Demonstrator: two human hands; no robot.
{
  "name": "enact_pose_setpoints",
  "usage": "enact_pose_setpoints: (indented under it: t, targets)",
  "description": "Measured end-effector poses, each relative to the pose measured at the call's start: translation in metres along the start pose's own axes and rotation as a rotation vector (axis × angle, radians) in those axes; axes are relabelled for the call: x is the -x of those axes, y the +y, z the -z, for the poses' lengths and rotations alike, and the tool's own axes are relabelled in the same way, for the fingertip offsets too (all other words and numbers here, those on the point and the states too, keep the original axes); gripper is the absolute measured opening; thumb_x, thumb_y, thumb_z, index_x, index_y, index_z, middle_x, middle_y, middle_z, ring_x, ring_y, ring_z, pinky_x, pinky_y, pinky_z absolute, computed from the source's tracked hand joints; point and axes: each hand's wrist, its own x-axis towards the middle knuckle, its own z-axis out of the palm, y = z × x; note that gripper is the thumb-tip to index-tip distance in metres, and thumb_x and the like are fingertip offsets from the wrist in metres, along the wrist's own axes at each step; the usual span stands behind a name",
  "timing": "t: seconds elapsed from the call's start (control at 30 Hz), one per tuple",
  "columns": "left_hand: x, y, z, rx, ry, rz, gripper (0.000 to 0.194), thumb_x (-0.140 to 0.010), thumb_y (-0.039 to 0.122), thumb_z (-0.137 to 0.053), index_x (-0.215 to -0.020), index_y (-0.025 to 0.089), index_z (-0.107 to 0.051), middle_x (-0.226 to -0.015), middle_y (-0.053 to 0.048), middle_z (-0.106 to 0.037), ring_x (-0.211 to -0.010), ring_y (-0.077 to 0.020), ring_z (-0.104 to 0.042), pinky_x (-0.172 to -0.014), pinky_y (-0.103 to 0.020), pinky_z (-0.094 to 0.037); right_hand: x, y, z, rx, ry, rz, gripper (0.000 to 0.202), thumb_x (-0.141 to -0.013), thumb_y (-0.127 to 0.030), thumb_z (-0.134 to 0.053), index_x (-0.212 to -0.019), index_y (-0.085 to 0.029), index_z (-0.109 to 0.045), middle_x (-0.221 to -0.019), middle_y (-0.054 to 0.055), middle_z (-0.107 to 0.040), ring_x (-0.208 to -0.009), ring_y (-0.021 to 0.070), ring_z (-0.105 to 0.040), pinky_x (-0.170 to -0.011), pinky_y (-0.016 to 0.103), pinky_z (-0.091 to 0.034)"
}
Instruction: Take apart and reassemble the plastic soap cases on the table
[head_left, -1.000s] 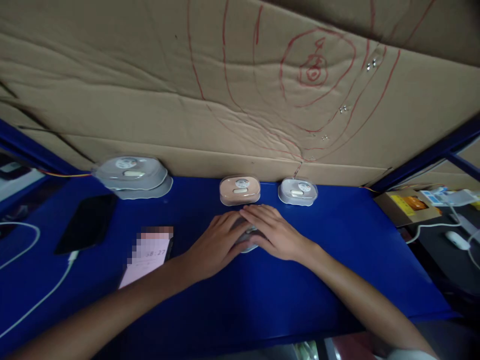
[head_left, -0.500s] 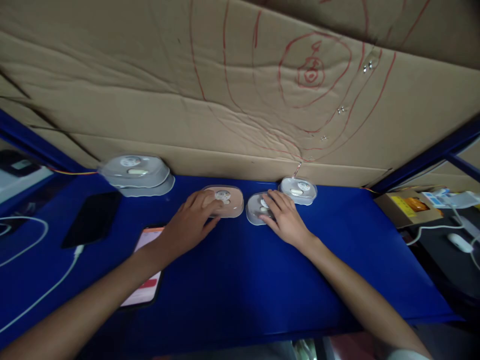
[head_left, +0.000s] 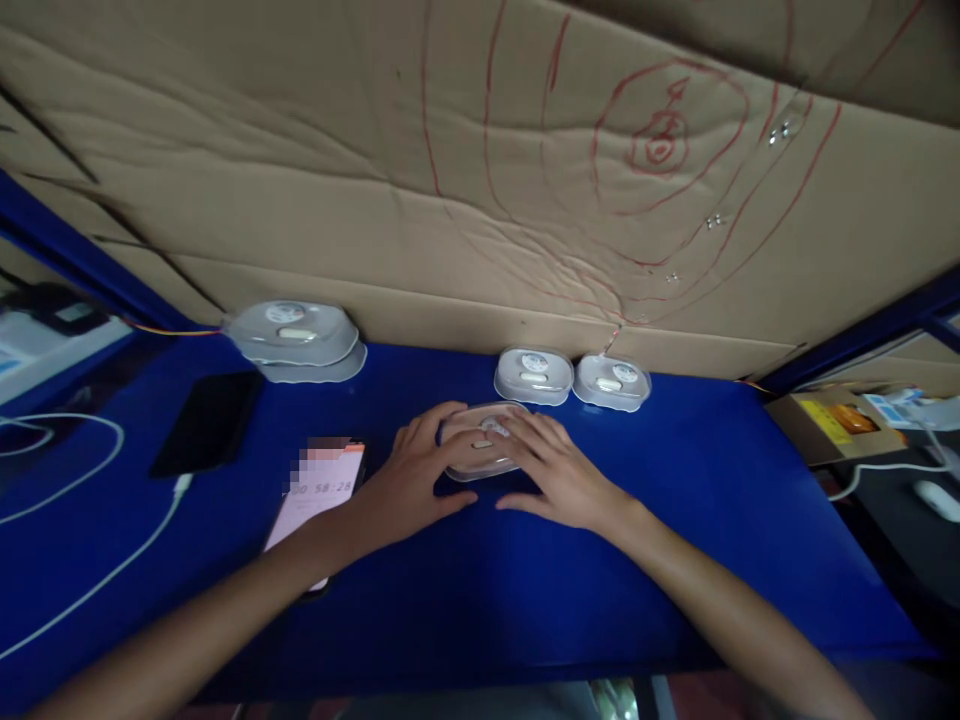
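Peach-coloured box [head_left: 484, 464] with a clear cover, sitting mid-frame on the blue table [head_left: 637, 600], right between the two hands. Left hand [head_left: 421, 475] is at its left edge, and the right hand's [head_left: 568, 472] fingers lie across its right side. Both grips look pretty wide, thumbs sticking out below the box, well off the fingers. Can't tell if anything's pressing on it. Two grey boxes [head_left: 534, 378] sit side by side just above, right of centre.
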Motion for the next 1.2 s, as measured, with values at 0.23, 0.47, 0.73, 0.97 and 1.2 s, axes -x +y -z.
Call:
enact_pose_setpoints:
  t: [0.23, 0.47, 0.73, 0.97, 1.2]
  targets:
    - [0.007, 0.007, -0.021, 0.275, -0.04, 0.026, 0.082, -0.091, 0.032, -0.077, -0.159, 0.028, -0.031, -0.161, -0.017, -0.047, -0.148, -0.0387, -0.048, -0.119, -0.06, -0.041, 0.02, -0.007, 0.0, -0.077, 0.07, -0.05, 0.065, -0.101, -0.056, -0.064, -0.157, -0.026, -0.051, -0.157, 0.015, -0.056, -0.152, 0.0368, -0.045, -0.121, 0.062, -0.044]
    - [0.019, 0.015, -0.018, 0.299, -0.108, 0.084, 0.098, -0.085, 0.028, -0.082, -0.163, 0.027, -0.024, -0.164, -0.019, -0.042, -0.15, -0.0412, -0.045, -0.122, -0.062, -0.039, 0.037, 0.021, 0.011, -0.137, 0.243, -0.183, 0.048, -0.105, -0.043, -0.063, -0.15, -0.03, -0.057, -0.144, 0.012, -0.064, -0.139, 0.0304, -0.058, -0.117, 0.055, -0.05]
    - [0.031, 0.025, -0.012, 0.447, -0.102, 0.12, 0.099, -0.085, 0.029, -0.082, -0.164, 0.033, -0.022, -0.162, -0.015, -0.041, -0.15, -0.0398, -0.045, -0.124, -0.061, -0.039, 0.037, 0.007, 0.011, 0.072, 0.089, -0.147, 0.042, -0.109, -0.044, -0.054, -0.147, -0.027, -0.059, -0.159, 0.015, -0.054, -0.158, 0.0382, -0.037, -0.125, 0.071, -0.027]
    - [0.031, 0.029, -0.024, 0.651, 0.019, 0.145, 0.104, -0.084, 0.051, -0.087, -0.161, 0.036, -0.019, -0.163, -0.016, -0.034, -0.151, -0.0405, -0.044, -0.124, -0.061, -0.04, 0.022, -0.039, -0.001, -0.174, 0.009, -0.076, 0.046, -0.105, -0.053, -0.061, -0.139, -0.022, -0.061, -0.137, 0.015, -0.067, -0.144, 0.0317, -0.055, -0.12, 0.054, -0.041]
    - [0.036, 0.026, -0.037, 0.605, -0.023, 0.164, 0.118, -0.082, 0.038, -0.089, -0.168, 0.042, -0.008, -0.178, -0.016, -0.013, -0.16, -0.046, -0.027, -0.126, -0.069, -0.029, 0.033, -0.016, 0.0, -0.611, 0.134, -0.258, 0.044, -0.101, -0.058, -0.065, -0.126, -0.022, -0.069, -0.133, 0.014, -0.067, -0.133, 0.0303, -0.062, -0.112, 0.048, -0.052]
